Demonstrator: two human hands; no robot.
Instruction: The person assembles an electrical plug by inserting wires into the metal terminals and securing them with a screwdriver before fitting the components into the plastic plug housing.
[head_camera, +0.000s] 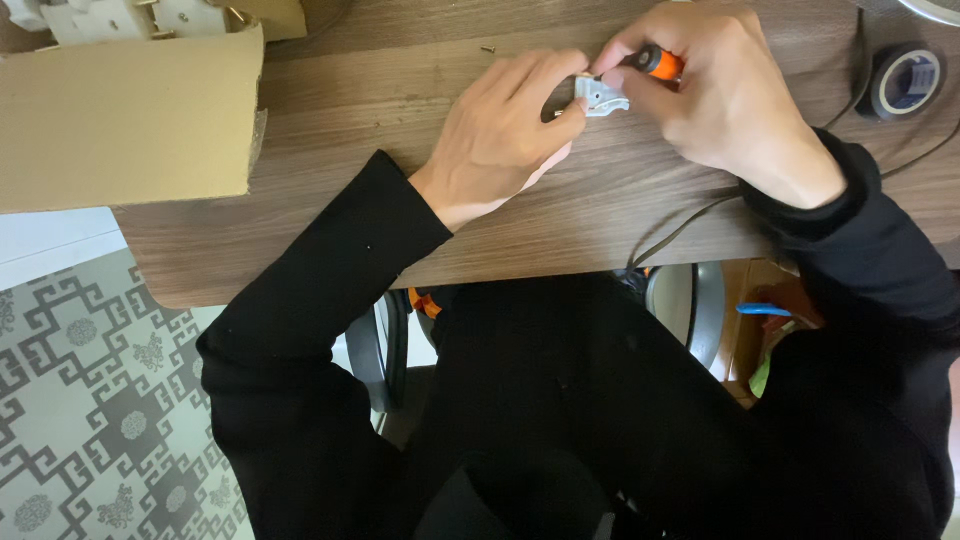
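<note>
pinching a small grey plastic part (603, 97) on the table (400, 110), the left hand (505, 135) closes firmly around it. the right hand (715, 90) grips an orange-handled screwdriver (655, 63), shaft lying level, tip at the part's right side.

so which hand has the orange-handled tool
The right hand grips the orange-handled tool; the left hand only pinches the small white part.

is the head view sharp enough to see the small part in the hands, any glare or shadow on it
Head view: soft, even light, no glare on the wooden table. The left hand and right hand are fairly sharp, but the small grey part is tiny and half covered by fingers; the black sleeves lose detail in shadow.
</note>
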